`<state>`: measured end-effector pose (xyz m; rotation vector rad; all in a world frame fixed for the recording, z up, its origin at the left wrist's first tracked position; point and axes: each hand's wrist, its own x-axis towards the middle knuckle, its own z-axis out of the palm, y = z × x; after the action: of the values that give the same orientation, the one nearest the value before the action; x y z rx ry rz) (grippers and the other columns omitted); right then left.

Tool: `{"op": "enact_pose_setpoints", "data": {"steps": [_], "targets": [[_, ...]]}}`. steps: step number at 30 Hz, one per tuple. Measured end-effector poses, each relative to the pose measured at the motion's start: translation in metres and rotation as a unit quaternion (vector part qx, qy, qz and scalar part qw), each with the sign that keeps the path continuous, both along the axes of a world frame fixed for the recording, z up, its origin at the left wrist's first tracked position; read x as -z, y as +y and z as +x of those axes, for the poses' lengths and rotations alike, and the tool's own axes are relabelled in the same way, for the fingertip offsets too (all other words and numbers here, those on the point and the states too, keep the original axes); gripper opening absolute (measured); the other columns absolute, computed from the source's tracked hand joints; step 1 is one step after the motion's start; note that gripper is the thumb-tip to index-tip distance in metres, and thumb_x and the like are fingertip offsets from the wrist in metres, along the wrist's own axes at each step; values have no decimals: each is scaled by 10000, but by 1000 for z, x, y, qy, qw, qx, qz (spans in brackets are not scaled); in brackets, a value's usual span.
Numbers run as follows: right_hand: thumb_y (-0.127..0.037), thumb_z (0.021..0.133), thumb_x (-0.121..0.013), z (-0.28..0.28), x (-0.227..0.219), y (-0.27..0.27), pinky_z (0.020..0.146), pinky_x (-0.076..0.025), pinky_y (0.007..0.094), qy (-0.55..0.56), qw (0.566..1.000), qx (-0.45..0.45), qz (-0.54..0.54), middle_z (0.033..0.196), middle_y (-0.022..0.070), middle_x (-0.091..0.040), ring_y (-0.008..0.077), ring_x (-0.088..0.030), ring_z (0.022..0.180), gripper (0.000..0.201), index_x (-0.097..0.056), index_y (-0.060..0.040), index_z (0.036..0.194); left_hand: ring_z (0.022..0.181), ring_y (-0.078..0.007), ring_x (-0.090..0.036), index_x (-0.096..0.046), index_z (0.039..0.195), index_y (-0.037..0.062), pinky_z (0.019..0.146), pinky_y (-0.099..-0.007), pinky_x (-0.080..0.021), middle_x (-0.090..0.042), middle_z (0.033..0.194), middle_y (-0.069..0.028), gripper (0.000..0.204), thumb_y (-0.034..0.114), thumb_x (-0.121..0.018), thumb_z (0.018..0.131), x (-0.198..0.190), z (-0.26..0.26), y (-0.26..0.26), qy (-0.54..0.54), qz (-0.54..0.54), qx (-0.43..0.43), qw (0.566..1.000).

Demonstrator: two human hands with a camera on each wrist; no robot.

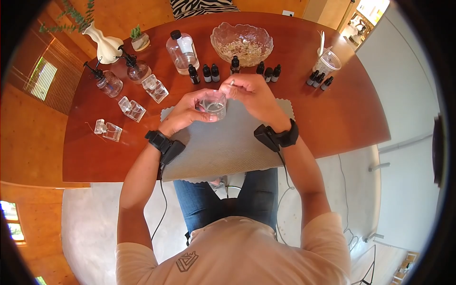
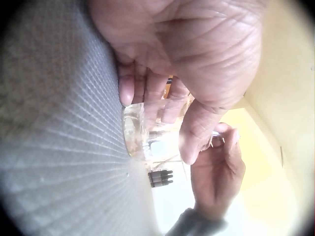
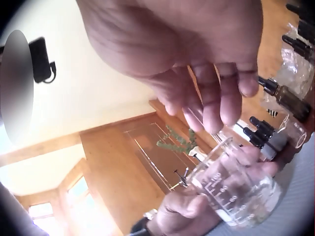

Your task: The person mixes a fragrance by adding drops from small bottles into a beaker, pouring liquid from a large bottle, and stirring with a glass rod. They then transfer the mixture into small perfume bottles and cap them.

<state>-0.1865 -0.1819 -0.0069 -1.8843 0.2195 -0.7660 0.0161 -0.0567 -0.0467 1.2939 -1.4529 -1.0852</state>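
A small glass beaker [image 1: 214, 108] with white graduation marks stands on the grey mat [image 1: 223, 142], a little clear liquid showing near its bottom. My left hand [image 1: 191, 110] grips it from the side, thumb on the near wall and fingers round the far one. Above the rim, my right hand [image 1: 247, 93] pinches a thin clear rod [image 1: 232, 82] between thumb and fingers. The rod slants down toward the beaker's mouth; its lower end is hard to make out. In the right wrist view the beaker [image 3: 236, 189] appears tilted below the right fingertips.
Several black-capped dropper bottles [image 1: 207, 73] line the mat's far side. Behind them are a large clear bottle [image 1: 183, 54] and a glass bowl [image 1: 242, 45] of pale pieces. Square perfume bottles [image 1: 133, 109] and spray bottles [image 1: 109, 84] stand left; a clear cup [image 1: 327, 61] stands right.
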Motion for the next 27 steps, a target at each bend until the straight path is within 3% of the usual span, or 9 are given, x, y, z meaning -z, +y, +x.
{"op": "enact_pose_setpoints", "data": {"steps": [2, 5, 8, 11, 14, 17, 20, 27], "targets": [[-149, 959, -662, -2, -3, 1, 598, -437, 285, 8, 995, -75, 59, 709, 66, -621, 92, -534, 664, 204, -682, 51, 922, 1122, -126, -597, -598, 1370, 65, 919, -290, -453, -680, 1259, -31, 648, 143, -858, 781, -1, 1, 1, -12, 6, -3, 1000], [-158, 954, -670, 4, 3, 3, 591, -438, 292, -34, 999, 27, -10, 700, 73, -614, 92, -523, 653, 218, -674, 56, 911, 1125, -127, -597, -605, 1364, 72, 925, -292, -450, -683, 1256, -26, 641, 150, -859, 781, -6, -2, 2, -10, 4, 1, 1000], [-161, 952, -677, 1, 0, -2, 597, -442, 293, 17, 999, -29, 8, 697, 69, -609, 89, -524, 662, 218, -675, 52, 907, 1127, -126, -597, -611, 1357, 76, 928, -296, -449, -686, 1253, -19, 634, 151, -861, 779, -6, -3, 2, 0, 7, 0, 1000], [-147, 1006, -647, 1, 1, 4, 732, -481, 244, 10, 999, -15, 49, 812, 19, -652, 60, -566, 795, 197, -678, 40, 951, 1129, -127, -595, -615, 1352, 77, 930, -299, -449, -685, 1252, -17, 629, 146, -861, 778, -2, -1, 0, 1, 3, 1, 1000], [-147, 1009, -644, -2, -7, -1, 728, -481, 244, 79, 995, -53, 2, 816, 16, -649, 58, -567, 798, 208, -675, 45, 936, 1126, -129, -597, -616, 1348, 74, 933, -300, -453, -684, 1254, -19, 620, 136, -858, 781, -1, 0, 1, -3, 4, 0, 1000], [-133, 1007, -640, 0, -1, 3, 726, -478, 244, 16, 999, -14, 45, 796, 11, -644, 58, -568, 794, 204, -672, 48, 919, 1116, -131, -602, -613, 1348, 70, 938, -298, -459, -684, 1245, -21, 615, 126, -854, 785, -5, -2, 1, 14, 3, 5, 1000], [-138, 1006, -638, -2, -7, -2, 734, -481, 247, 71, 997, -37, 12, 820, 15, -652, 65, -577, 797, 209, -676, 47, 917, 1106, -133, -606, -604, 1356, 63, 945, -297, -463, -682, 1230, -20, 624, 120, -855, 787, -1, -1, 1, 22, 6, 6, 1000], [-165, 1008, -638, -2, -4, 1, 753, -479, 252, 27, 996, -75, 45, 855, 33, -668, 77, -586, 816, 223, -713, 43, 981, 1108, -134, -599, -587, 1372, 47, 939, -301, -467, -678, 1216, -28, 669, 144, -875, 776, 1, 0, 1, 21, 0, -6, 1000]]}}
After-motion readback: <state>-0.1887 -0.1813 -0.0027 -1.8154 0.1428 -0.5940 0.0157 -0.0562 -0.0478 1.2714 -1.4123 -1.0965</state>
